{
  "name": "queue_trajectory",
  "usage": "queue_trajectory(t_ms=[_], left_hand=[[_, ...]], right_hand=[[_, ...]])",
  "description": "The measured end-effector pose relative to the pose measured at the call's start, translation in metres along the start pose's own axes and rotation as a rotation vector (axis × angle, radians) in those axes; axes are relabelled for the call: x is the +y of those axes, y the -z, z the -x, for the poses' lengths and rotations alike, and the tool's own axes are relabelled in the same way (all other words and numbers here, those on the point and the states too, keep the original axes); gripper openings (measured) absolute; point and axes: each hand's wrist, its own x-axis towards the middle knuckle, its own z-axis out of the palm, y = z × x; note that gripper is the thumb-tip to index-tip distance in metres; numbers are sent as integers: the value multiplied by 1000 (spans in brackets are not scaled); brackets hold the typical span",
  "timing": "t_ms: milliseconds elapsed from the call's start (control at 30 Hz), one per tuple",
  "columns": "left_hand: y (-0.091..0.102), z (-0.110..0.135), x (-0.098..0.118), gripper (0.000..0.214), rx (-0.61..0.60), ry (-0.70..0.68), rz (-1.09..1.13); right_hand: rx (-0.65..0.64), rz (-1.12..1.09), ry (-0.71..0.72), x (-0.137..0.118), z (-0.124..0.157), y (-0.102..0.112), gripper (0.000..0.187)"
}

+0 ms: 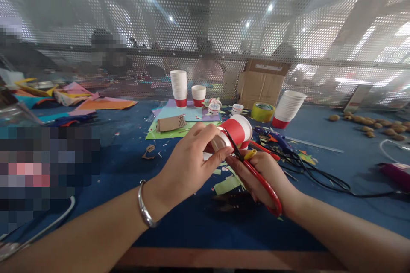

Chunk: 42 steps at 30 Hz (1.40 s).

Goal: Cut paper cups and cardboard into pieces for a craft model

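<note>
Cup point(238, 125): pinched in left hand's point(188, 158) fingertips
Scissors point(262, 184): gripped in right hand point(273, 175)
Table edge point(173, 258): below hands
Blue tabletop point(118, 151): stretching leftward

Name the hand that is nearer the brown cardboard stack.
Left. The left hand, holding a red-and-white cup, is in front of the brown cardboard stack and to its right; the right hand, gripping the scissors, is farther to its right.

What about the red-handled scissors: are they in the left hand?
No, the right hand holds the scissors, while the left hand holds a red-and-white paper cup.
</note>
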Motion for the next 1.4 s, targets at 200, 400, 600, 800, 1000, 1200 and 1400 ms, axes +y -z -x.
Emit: queue_trajectory(t_ms=[200, 400, 600, 800, 1000, 1200, 1400], left_hand=[[0, 1, 0, 24, -9, 13, 8], [0, 0, 0, 24, 13, 23, 54], [-1, -1, 0, 22, -10, 34, 83], [-1, -2, 0, 25, -18, 69, 152], [-3, -1, -1, 30, -10, 148, 201], [-4, -7, -10, 23, 4, 354, 580], [4, -18, -10, 19, 105, 511, 1069]], right_hand=[[-12, -22, -34, 0, 0, 2, 52], [29, -23, 24, -1, 0, 2, 48], [-14, -16, 41, 5, -4, 2, 34], [8, -22, 46, 11, -8, 1, 31], [115, -25, 105, 15, -14, 0, 36], [127, -1, 23, 5, -10, 18, 37], [176, 110, 137, 10, -11, 24, 37]])
